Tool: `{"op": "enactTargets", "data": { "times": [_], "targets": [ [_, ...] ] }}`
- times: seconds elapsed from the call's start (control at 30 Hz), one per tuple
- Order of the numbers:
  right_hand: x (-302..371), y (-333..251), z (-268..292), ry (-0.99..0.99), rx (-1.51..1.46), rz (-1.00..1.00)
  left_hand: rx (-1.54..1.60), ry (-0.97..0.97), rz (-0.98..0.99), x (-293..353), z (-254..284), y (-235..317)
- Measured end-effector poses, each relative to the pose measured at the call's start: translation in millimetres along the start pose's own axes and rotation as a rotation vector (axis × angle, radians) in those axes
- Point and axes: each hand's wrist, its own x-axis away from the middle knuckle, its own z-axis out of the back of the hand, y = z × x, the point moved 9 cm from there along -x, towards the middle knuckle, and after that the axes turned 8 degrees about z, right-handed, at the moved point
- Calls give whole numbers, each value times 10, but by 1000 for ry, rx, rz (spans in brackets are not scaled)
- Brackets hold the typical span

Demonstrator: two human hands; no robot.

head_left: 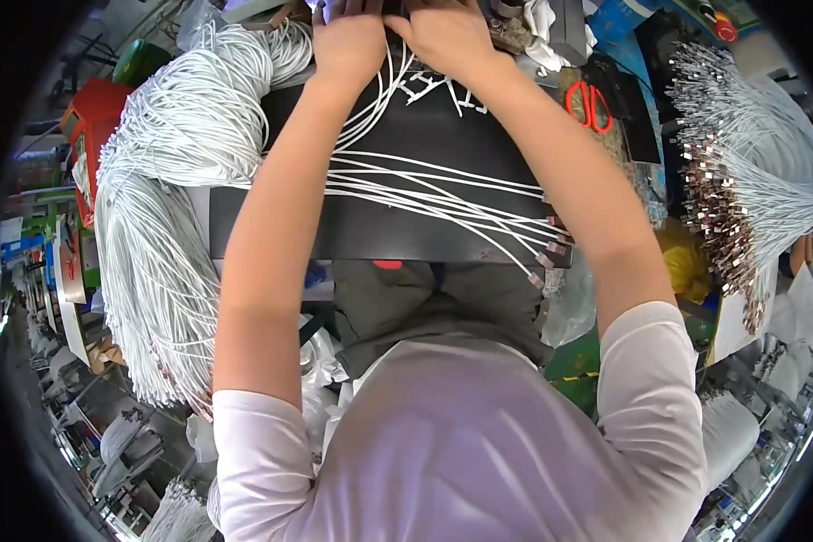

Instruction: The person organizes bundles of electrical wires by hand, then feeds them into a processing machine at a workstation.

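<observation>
1. Far to the left of the fingers, a big bundle of white cables [167,181] is hanging over the edge of the black work board [425,226]. It is probably lying there so the next cable is easy to grab.
2. The left hand [348,41] is reaching to the far end of the board. Its fingers are running out of the top of the picture, so I cannot tell if they are squeezing or loose. The wrist is lying right on top of the cables.
3. Just below both hands, a few loose white cables [425,185] are spreading over the board, from the fingers down to the right edge. They seem to be lying flat and side by side so they do not tangle.
4. The right hand [447,36] is sitting close beside the left one. Its fingers are curling down onto the cable ends, but I cannot tell if they are pinching anything.
5. To the right of the fingers, red scissors [589,104] are lying near the right arm, handy for reaching.
6. Far right of the fingers, another bundle of cables with metal plugs [741,181] is hanging down, kept apart from the plain ones.
</observation>
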Motion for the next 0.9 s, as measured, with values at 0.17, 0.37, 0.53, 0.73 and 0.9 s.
{"op": "enactTargets", "data": {
  "times": [0.17,0.37,0.53,0.73,0.9],
  "targets": [
    [61,84,-122,-104,216,-109,16,680,-219,44,194,74],
    [283,100,198,-108,36,-188,98,772,-294,460,278,-5],
    [1839,295,1741,342,-161,-355,1242,-351,-211,2224,-491,-307],
    [3844,-548,1646,-205,-317,-1041,1911,-455,373,3359,-1908,-1228],
    [3880,-1226,971,-113,-811,-1182,1942,-56,637,3116,-2057,-1854]
  ]
}}
